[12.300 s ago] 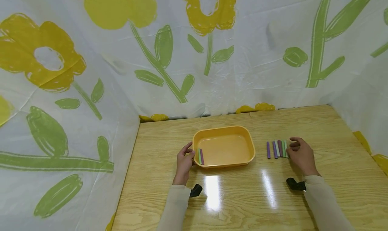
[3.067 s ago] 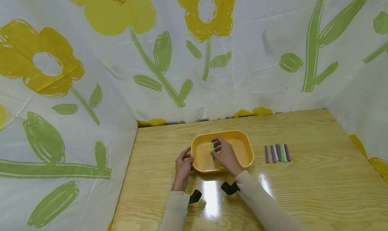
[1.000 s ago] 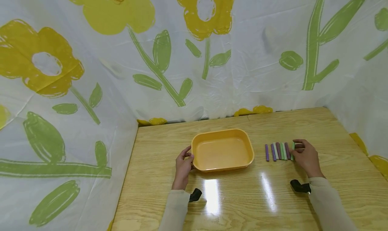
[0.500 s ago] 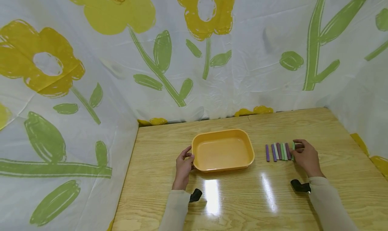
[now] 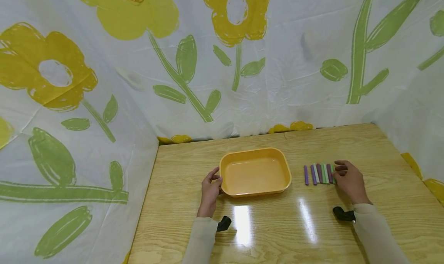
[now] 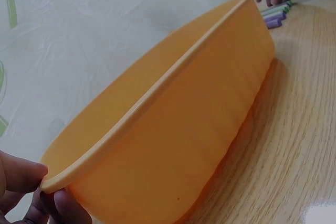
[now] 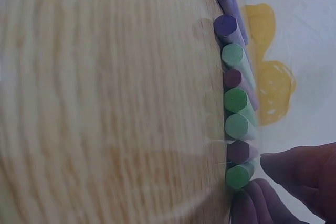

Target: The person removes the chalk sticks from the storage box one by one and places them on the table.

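Observation:
My left hand (image 5: 209, 190) pinches the left rim of an orange plastic tray (image 5: 256, 177), thumb over the edge and fingers beneath it, as the left wrist view shows. Nothing lies inside the tray. To its right, a row of chalk sticks (image 5: 319, 174) in purple, mauve, pale and bright green lies side by side on the table. A purple chalk stick (image 5: 306, 175) sits slightly apart at the row's left end. My right hand (image 5: 350, 183) is at the right end, its fingers touching or very near the last green chalk stick (image 7: 239, 177), its thumb apart from it.
The wooden table (image 5: 277, 225) meets a flower-printed white sheet (image 5: 295, 83) behind and at both sides. A black wrist mount (image 5: 343, 214) sits by my right cuff, and another black mount (image 5: 224, 223) by my left. Bright light reflects off the tabletop.
The green chalk stick pinched in my right hand has moved left against the mauve one, and the fingers have loosened from it. Earlier, chalk lay in the tray. My left hand stays put.

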`<action>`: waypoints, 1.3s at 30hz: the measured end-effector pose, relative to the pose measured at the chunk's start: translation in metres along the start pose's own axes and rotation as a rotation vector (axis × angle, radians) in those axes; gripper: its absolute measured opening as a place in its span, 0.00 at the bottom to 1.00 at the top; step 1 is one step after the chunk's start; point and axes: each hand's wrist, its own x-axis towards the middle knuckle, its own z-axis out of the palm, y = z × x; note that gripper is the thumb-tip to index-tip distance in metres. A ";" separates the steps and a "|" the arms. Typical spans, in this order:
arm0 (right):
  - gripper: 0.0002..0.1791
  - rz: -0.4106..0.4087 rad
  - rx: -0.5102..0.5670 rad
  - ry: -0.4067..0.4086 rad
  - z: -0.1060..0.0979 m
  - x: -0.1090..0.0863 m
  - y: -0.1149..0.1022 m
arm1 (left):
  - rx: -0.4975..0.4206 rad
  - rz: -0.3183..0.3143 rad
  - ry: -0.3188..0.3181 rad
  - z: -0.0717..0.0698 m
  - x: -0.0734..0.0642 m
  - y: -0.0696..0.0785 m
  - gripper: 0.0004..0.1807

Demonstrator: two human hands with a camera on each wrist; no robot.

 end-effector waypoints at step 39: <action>0.21 -0.070 -0.010 0.046 -0.012 -0.015 -0.004 | 0.001 -0.004 0.000 0.000 0.002 -0.001 0.25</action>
